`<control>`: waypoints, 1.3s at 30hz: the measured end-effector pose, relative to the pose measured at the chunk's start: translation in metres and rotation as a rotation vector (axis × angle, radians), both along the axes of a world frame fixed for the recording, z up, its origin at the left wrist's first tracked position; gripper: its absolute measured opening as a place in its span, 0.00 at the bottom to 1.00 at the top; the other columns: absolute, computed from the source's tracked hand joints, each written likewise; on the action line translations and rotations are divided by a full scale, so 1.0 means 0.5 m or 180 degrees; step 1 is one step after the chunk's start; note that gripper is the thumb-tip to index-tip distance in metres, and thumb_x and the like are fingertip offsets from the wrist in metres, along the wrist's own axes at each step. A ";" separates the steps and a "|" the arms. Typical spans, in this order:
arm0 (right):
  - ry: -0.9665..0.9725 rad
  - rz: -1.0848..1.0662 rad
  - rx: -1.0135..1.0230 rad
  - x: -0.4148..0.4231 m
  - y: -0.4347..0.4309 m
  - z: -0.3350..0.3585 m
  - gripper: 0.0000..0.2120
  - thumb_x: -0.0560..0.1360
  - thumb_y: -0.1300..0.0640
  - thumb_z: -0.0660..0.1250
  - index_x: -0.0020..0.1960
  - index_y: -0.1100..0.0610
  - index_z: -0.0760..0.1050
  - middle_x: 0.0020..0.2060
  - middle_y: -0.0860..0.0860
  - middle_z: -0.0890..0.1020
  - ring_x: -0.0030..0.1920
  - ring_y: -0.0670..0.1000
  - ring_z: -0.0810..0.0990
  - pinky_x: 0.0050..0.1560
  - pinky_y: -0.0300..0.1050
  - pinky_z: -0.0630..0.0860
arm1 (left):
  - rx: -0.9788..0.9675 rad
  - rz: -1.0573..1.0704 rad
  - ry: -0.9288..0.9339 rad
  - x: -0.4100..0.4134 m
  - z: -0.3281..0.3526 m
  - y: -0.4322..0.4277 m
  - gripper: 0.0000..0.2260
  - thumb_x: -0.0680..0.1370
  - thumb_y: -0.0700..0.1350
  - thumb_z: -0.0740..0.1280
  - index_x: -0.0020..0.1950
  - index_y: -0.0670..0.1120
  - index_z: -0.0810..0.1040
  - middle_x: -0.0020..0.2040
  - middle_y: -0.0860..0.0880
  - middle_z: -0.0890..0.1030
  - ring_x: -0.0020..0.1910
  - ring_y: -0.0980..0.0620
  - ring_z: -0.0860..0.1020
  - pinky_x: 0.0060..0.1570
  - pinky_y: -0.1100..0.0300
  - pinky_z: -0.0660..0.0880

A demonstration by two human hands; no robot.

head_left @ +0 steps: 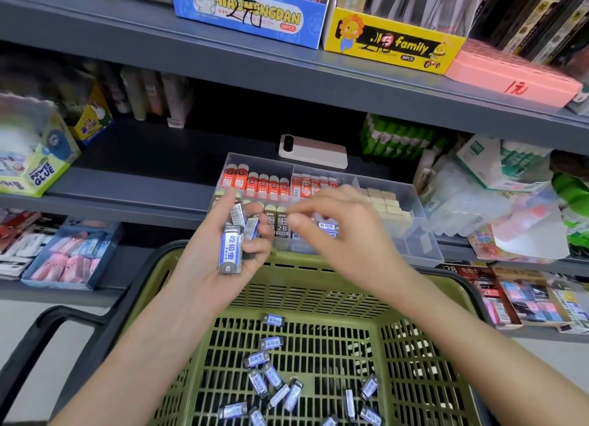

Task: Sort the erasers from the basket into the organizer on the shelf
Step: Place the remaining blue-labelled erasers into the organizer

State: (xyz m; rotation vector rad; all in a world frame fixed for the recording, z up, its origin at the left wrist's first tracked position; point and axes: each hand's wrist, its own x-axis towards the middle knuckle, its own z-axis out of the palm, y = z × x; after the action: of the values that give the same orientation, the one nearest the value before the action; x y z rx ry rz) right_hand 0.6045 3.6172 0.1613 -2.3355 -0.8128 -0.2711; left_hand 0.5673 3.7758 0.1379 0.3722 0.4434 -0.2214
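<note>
Left hand: the left hand is raised palm-up above the basket, its fingers curled round a loose bundle of small rectangular erasers in blue-and-silver paper sleeves.
Right hand: the right hand is just beside it, with the wrist lifted and the fingers reaching down into the organizer. It is blurred, so I cannot tell whether it pinches anything.
Handling: the erasers are judged light, firm and not fragile. Their glossy sleeves look likely to slide against one another in a bundle. The best grip is on the two long sides, one piece at a time.
Organizer: the clear plastic compartmented organizer stands on the grey metal shelf. It holds rows of red-sleeved, dark "2B" and plain cream erasers, with blue-sleeved ones under the right fingertips.
Basket: the olive-green slotted plastic basket is below both forearms, and many more blue-sleeved erasers lie scattered on its floor.
Progress: sorting is judged partly done.
</note>
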 end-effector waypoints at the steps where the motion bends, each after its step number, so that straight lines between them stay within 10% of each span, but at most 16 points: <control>1: 0.0102 0.0283 0.0039 -0.015 0.020 0.011 0.13 0.74 0.44 0.65 0.53 0.49 0.81 0.41 0.42 0.79 0.45 0.45 0.71 0.51 0.40 0.66 | 0.0080 0.0020 -0.0065 -0.002 -0.001 -0.002 0.16 0.73 0.52 0.67 0.42 0.38 0.80 0.36 0.45 0.78 0.28 0.53 0.77 0.21 0.66 0.71; 6: 0.0349 0.0453 -0.0391 -0.040 0.075 0.019 0.15 0.71 0.47 0.70 0.53 0.54 0.81 0.44 0.49 0.76 0.48 0.49 0.69 0.52 0.43 0.66 | 0.0570 0.0013 -0.0181 -0.005 -0.013 -0.005 0.18 0.75 0.56 0.65 0.46 0.42 0.85 0.43 0.47 0.83 0.39 0.53 0.80 0.40 0.60 0.80; 8: 0.0441 0.0423 -0.0202 -0.049 0.082 0.017 0.13 0.69 0.48 0.72 0.49 0.55 0.81 0.44 0.48 0.77 0.49 0.49 0.69 0.53 0.42 0.66 | 0.0637 0.0137 -0.0193 -0.007 -0.013 -0.005 0.18 0.76 0.56 0.65 0.45 0.42 0.84 0.40 0.46 0.83 0.36 0.53 0.82 0.34 0.59 0.81; 15: 0.2442 0.0450 0.2378 -0.005 0.007 0.033 0.03 0.79 0.61 0.60 0.49 0.56 0.66 0.44 0.61 0.82 0.40 0.57 0.84 0.40 0.46 0.81 | 0.0774 0.0383 -0.0177 0.005 -0.010 0.005 0.18 0.75 0.55 0.64 0.38 0.41 0.78 0.33 0.47 0.76 0.29 0.53 0.74 0.20 0.67 0.68; 21: 0.1870 -0.0752 0.0108 0.102 -0.104 0.009 0.13 0.69 0.61 0.73 0.45 0.55 0.69 0.31 0.55 0.82 0.26 0.49 0.74 0.30 0.40 0.70 | 0.0799 0.0313 -0.0236 0.004 -0.012 0.005 0.19 0.75 0.55 0.65 0.32 0.42 0.81 0.34 0.47 0.75 0.29 0.54 0.74 0.21 0.67 0.67; 27: 0.1164 -0.0673 -0.1908 0.130 -0.075 -0.016 0.03 0.69 0.58 0.72 0.42 0.54 0.84 0.38 0.46 0.84 0.46 0.48 0.81 0.45 0.41 0.74 | 0.0819 0.0252 -0.0318 0.004 -0.016 0.003 0.19 0.76 0.56 0.64 0.34 0.42 0.80 0.33 0.48 0.75 0.29 0.54 0.74 0.20 0.67 0.67; 33: 0.0720 -0.0743 -0.2414 0.123 -0.051 -0.030 0.07 0.71 0.50 0.69 0.48 0.43 0.82 0.60 0.53 0.80 0.68 0.53 0.69 0.46 0.41 0.63 | 0.0820 0.0141 -0.0280 0.004 -0.018 -0.004 0.16 0.70 0.55 0.67 0.36 0.42 0.80 0.34 0.48 0.75 0.29 0.54 0.74 0.19 0.66 0.66; 39: 0.0539 -0.0478 -0.2276 0.119 -0.051 -0.046 0.07 0.72 0.52 0.69 0.49 0.46 0.83 0.51 0.50 0.84 0.65 0.56 0.72 0.70 0.43 0.55 | 0.0550 0.0035 -0.0324 -0.005 -0.011 -0.014 0.19 0.75 0.55 0.64 0.37 0.40 0.81 0.35 0.46 0.76 0.32 0.52 0.76 0.22 0.66 0.69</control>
State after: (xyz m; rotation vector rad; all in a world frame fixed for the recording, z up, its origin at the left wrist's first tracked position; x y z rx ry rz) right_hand 0.6638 3.5919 0.1384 -3.0371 -0.7265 0.1941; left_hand 0.5651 3.7688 0.1322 0.5479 0.3651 -0.1530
